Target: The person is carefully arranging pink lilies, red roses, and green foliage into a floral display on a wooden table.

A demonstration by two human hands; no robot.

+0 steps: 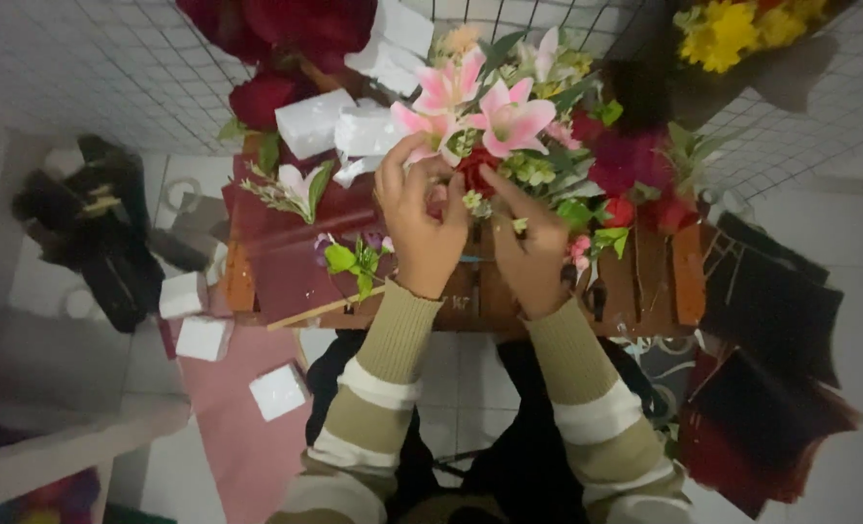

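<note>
Taking the wooden crate (645, 281) as the landmark: far to its left a dark, fuzzy bundle (92, 233) lies on the pale tiled floor (839, 252). Nearer, three white foam blocks (203, 337), cube-shaped and matte, sit beside and on a sheet of pink wrapping paper (242, 427). Over the crate's left end lies glossy dark red wrapping paper (286, 252), with a leafy green sprig (354, 260) and a thin wooden stick (325, 311) on it. Above that, larger white foam pieces (339, 126) rest among deep red roses (276, 39).

At the crate's middle, the left hand (422, 218) and right hand (529, 243), in striped knit sleeves, meet at the flower arrangement (548, 165) standing in the crate. Both hands have their fingers curled in, pinching at a small red bloom (477, 167) below the pink lilies (490, 112); whether each truly grips it is hard to tell. The lilies have smooth, pointed petals, with green buds and magenta blooms packed around them.

Right of the crate, dark maroon paper sheets (771, 388) are stacked on the floor. Above the crate's right end, yellow flowers (732, 29) are wrapped in dark paper against a wire grid (810, 126).
</note>
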